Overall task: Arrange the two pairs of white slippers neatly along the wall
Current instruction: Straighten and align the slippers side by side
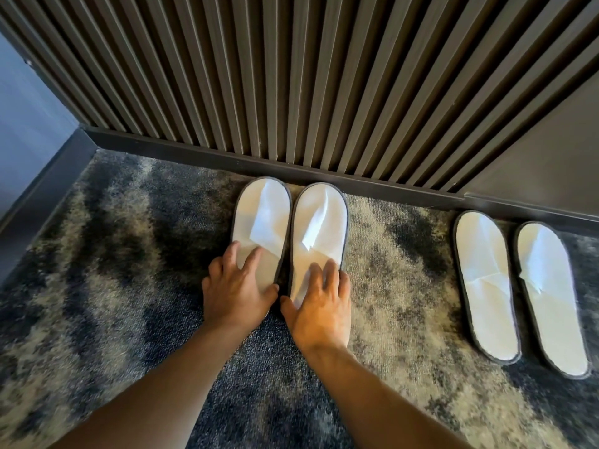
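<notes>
At about nine o'clock a pale wall (19,131) met the dark skirting (194,150) in a corner, and a mottled grey carpet (113,254) covered the floor. Above the skirting ran a ribbed panel wall (291,76), its top cut off by the frame.

Near the centre lay the first pair of white slippers, toes at twelve o'clock and close to the skirting. The left hand (238,286) lay flat on the heel half of the left slipper (262,215), fingers spread, pressing rather than clasping; that heel was hidden beneath the palm. Just beside it, the right hand (319,306) lay likewise flat and splayed on the right slipper (319,228), covering its heel. Neither grip closed around anything. The two slippers sat side by side, nearly touching, whether their edges met was hard to tell.

Well apart, toward three o'clock, the second pair (486,280) lay untouched by the skirting, its outer slipper (551,303) blurred near the frame edge.
</notes>
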